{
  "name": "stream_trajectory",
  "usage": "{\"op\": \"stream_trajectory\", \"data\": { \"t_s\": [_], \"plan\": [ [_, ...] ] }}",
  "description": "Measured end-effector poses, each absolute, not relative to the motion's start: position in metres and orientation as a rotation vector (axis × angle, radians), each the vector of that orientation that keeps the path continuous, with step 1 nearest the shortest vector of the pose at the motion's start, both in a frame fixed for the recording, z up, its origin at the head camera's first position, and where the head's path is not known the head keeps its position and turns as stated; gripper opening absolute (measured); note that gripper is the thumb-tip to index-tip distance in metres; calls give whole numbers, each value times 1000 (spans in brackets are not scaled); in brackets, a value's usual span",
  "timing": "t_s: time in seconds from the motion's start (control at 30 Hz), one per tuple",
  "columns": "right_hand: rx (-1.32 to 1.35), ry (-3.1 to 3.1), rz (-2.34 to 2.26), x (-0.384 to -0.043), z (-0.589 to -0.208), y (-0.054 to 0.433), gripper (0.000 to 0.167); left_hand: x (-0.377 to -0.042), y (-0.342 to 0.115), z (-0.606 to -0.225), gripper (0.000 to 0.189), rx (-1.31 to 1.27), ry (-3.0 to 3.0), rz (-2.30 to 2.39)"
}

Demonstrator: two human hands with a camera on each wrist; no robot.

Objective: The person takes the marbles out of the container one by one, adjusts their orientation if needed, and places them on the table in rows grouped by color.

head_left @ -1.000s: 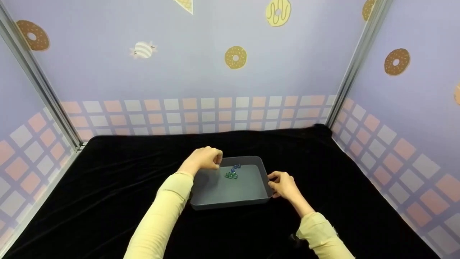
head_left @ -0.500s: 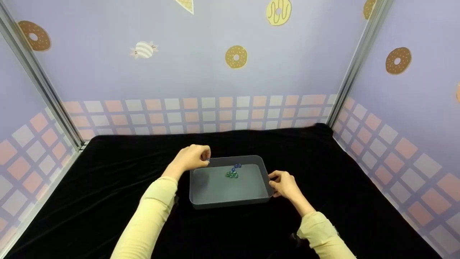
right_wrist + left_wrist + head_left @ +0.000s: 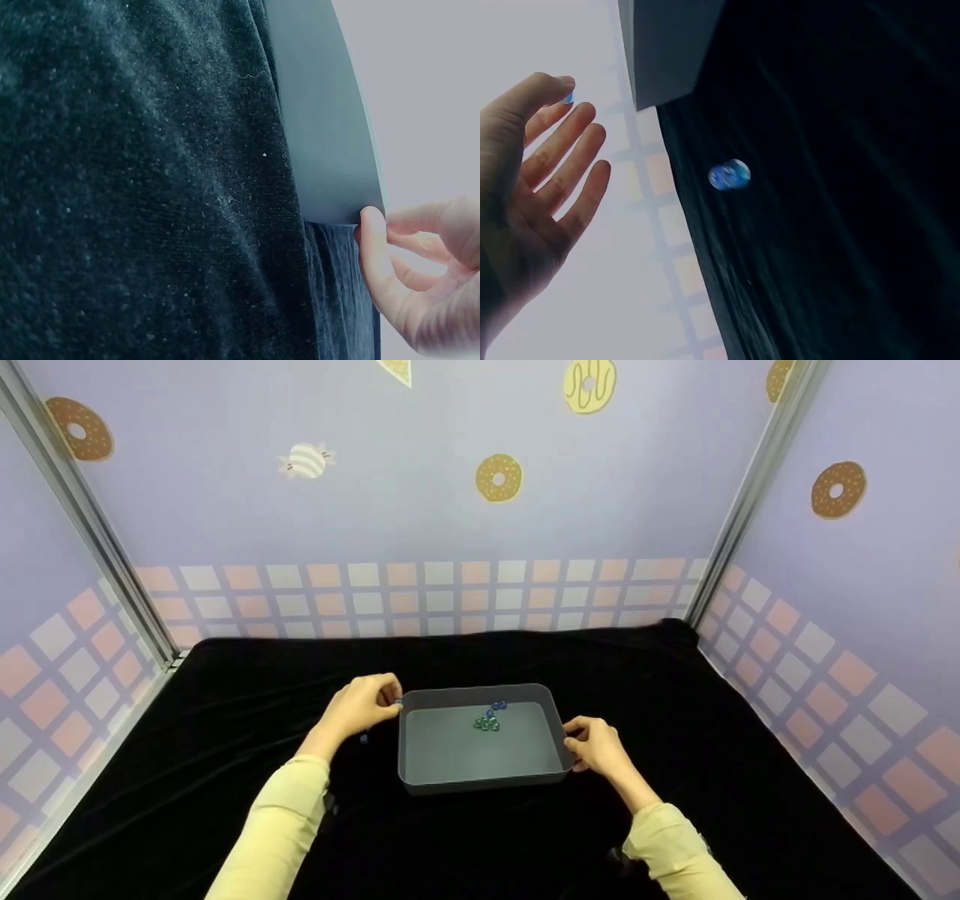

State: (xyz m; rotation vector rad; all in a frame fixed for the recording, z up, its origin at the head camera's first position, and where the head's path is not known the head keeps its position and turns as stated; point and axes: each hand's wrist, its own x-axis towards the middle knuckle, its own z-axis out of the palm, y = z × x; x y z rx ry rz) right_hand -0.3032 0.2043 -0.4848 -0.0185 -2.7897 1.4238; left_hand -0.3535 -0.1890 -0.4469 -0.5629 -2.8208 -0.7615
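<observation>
My left hand [image 3: 358, 710] pinches a small blue glass marble [image 3: 568, 97] between thumb and forefinger, just outside the tray's far left corner. The other fingers of that hand are spread in the left wrist view. Below it, blue marbles [image 3: 730, 175] lie on the black cloth, left of the tray. The grey rectangular tray [image 3: 480, 787] has a cluster of green marbles [image 3: 486, 724] and several blue marbles [image 3: 496, 707] inside, towards its far side. My right hand [image 3: 598, 745] grips the tray's right wall, thumb on its outer face in the right wrist view.
Black velvety cloth [image 3: 480, 847] covers the table under and around the tray, with soft folds. Patterned walls [image 3: 420, 532] close off the back and both sides, joined by metal corner posts [image 3: 721, 510].
My left hand has moved left from over the tray to outside it, carrying the blue marble. Blue on the cloth has come into sight beside it. The right hand stays at the tray wall.
</observation>
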Motion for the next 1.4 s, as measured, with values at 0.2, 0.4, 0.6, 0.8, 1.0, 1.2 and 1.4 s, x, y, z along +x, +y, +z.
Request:
{"op": "stream_trajectory", "data": {
  "t_s": [0.2,0.4,0.6,0.8,1.0,1.2,1.4],
  "plan": [
    [-19,-2788,1423,-303,-485,204,24,-344,-203,-454,11,-517,-2811,-765],
    [-18,-2790,1419,-303,-485,203,25,-334,-211,-464,11,-487,-2809,-759],
    [-21,-2795,1421,-304,-485,203,26,-326,-220,-479,10,-464,-2816,-771],
    [-34,-2801,1430,-304,-485,203,26,-320,-228,-490,10,-478,-2822,-801],
    [-39,-2800,1437,-303,-485,203,26,-313,-237,-498,11,-448,-2816,-817],
    [-34,-2799,1439,-303,-485,203,25,-311,-239,-500,11,-404,-2855,-792],
    [-27,-2786,1432,-303,-486,204,25,-311,-239,-498,12,-359,-2895,-770]
  ]
}}
